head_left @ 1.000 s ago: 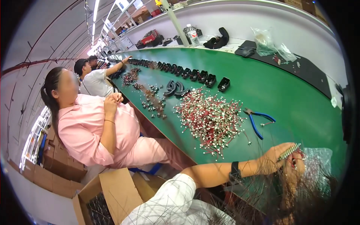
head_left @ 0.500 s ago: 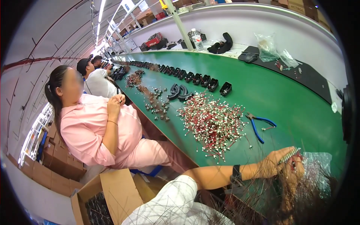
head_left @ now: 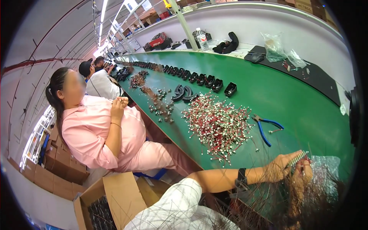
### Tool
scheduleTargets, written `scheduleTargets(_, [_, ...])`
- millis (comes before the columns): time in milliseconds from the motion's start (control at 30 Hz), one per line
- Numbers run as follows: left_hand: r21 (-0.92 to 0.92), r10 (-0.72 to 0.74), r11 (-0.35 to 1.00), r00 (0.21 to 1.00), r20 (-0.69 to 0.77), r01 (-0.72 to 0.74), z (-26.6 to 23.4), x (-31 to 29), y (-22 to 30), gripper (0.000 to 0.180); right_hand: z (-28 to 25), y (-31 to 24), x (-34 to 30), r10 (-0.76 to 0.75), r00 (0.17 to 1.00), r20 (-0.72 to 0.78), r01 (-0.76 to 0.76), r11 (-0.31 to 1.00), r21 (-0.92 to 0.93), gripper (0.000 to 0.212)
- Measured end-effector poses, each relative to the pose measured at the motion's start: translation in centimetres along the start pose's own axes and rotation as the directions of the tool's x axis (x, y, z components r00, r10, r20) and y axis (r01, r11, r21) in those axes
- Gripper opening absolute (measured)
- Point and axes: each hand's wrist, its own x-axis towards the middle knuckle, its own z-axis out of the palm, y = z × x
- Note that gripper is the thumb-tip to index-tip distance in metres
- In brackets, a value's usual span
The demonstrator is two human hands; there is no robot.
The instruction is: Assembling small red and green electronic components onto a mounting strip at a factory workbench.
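Observation:
At the right side of the bench, my left hand [head_left: 283, 161] grips a narrow row of small silvery-white parts [head_left: 298, 158]. Against it, at the near end, is my right hand [head_left: 301, 177], its fingers bent closed; strands of hair cover much of it and hide what it pinches. A bit of red shows between the two hands. Beside them lies a clear plastic bag [head_left: 326, 168] with small reddish parts in it. To the left spreads a heap of small white connectors with red wires [head_left: 216, 124]. Blue-handled pliers [head_left: 264, 130] rest between heap and hands.
Black housings [head_left: 230, 89] stand in a long row along the green bench [head_left: 299, 115]. Curved black parts [head_left: 183, 93] lie by the heap. A black mat [head_left: 314, 78] runs along the back. A co-worker in pink [head_left: 103, 130] sits left, near an open carton [head_left: 124, 199].
My two hands stay together at the row of parts, with hardly any visible movement. The co-worker's hands have shifted slightly. The whole view has moved a little.

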Motion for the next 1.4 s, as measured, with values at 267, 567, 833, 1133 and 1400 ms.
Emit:
scheduleTargets(267, [-0.056,-0.174,0.984,0.976,-0.128,0.168,-0.1,0.3,0.0,0.063,0.5,-1.1,0.6,0.094,0.996,-0.003,-0.094,0.995,0.014,0.006])
scheduleTargets(567, [-0.104,-0.272,0.962,0.931,-0.245,0.254,-0.9,0.9,0.3,0.057,-0.3,-1.2,0.6,0.162,0.982,0.099,-0.153,0.984,-0.094,0.01])
scheduleTargets(833, [-0.1,-0.126,0.991,0.88,-0.458,0.09,-0.5,1.2,-1.1,0.049,-0.7,-2.1,0.8,0.252,0.96,0.124,-0.246,0.967,-0.06,0.004])
scheduleTargets(1133, [-0.181,-0.315,0.946,0.899,-0.304,0.271,-1.1,1.0,-0.2,0.05,-0.7,-3.0,1.1,0.059,0.993,0.103,-0.05,0.995,-0.085,0.008])
scheduleTargets(1400, [-0.145,-0.295,0.953,0.916,-0.27,0.264,-0.2,0.7,-1.7,0.051,-1.6,-3.3,0.7,0.232,0.963,0.137,-0.23,0.973,-0.032,0.005])
